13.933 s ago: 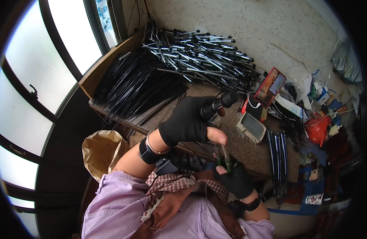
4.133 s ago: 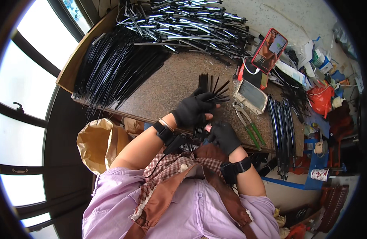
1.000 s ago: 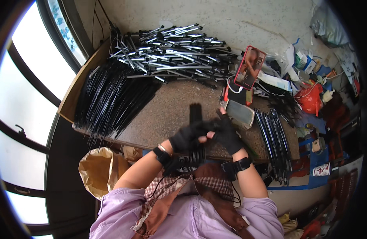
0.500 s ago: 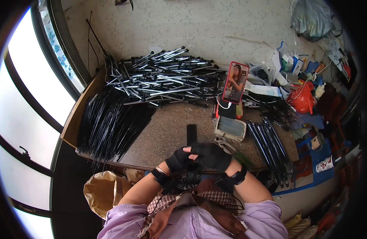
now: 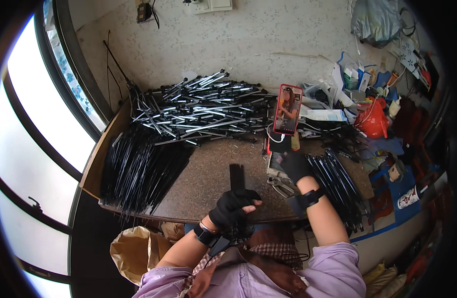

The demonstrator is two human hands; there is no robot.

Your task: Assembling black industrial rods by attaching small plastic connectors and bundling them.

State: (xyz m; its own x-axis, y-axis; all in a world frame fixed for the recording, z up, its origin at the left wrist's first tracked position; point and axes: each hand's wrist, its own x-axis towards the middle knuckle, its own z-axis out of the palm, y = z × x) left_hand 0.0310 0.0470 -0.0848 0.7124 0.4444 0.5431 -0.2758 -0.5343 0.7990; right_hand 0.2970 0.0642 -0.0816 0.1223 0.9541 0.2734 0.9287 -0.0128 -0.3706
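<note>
My left hand (image 5: pixel 232 207), in a black fingerless glove, is closed over a black flat upright piece (image 5: pixel 237 175) near the table's front edge. Thumb and fingertip come together on its right side; whatever they pinch is too small to tell. My right hand (image 5: pixel 296 166), gloved the same way, reaches over a small open box (image 5: pixel 275 166) of thin grey pieces. Its fingers are hidden behind the dark glove. Just in front of the box lies a pair of pliers (image 5: pixel 282 187).
Black-and-silver metal rods (image 5: pixel 203 107) are heaped along the wall. Thin black rods (image 5: pixel 139 169) lie at the left, dark tubes (image 5: pixel 335 184) at the right. A red-cased phone (image 5: pixel 288 109) stands behind the box. Below the table's left edge is an open paper bag (image 5: pixel 136 251).
My hands have come apart. The right one has moved right and away from me to the small box, while the left stays by the black flat piece. The whole view has shifted slightly.
</note>
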